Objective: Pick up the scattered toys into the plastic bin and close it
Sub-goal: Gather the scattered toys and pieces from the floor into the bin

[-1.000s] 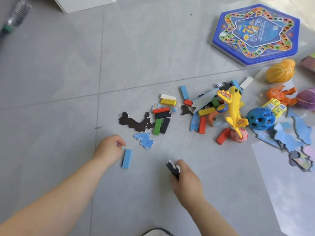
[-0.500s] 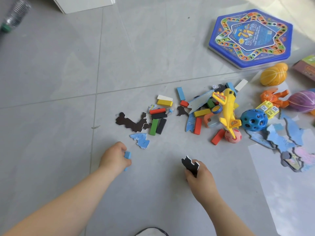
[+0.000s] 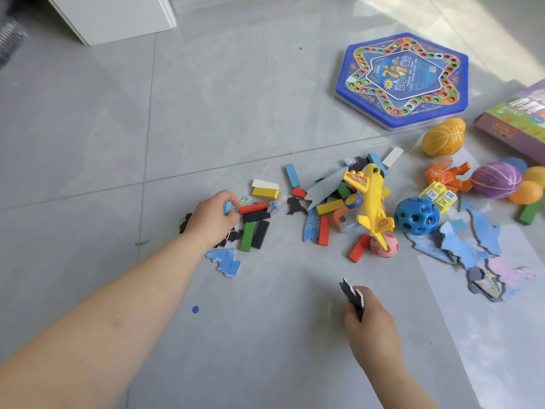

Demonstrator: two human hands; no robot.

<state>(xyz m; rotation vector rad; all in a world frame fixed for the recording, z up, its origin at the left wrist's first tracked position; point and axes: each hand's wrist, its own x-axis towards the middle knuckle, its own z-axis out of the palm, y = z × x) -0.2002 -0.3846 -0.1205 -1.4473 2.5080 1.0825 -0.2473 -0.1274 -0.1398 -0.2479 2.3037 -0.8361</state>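
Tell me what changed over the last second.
The left hand took the light blue block off the floor and carried it forward to the red block. The right hand still holds the dark puzzle piece; the yellow plane and its pile lie unmoved.

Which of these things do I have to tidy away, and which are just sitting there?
To tidy: blue block in left hand, puzzle piece in right hand, yellow plane, blue ball, orange ball, red block.

Just there: white cabinet, blurred ribbed thing. No bin in view.
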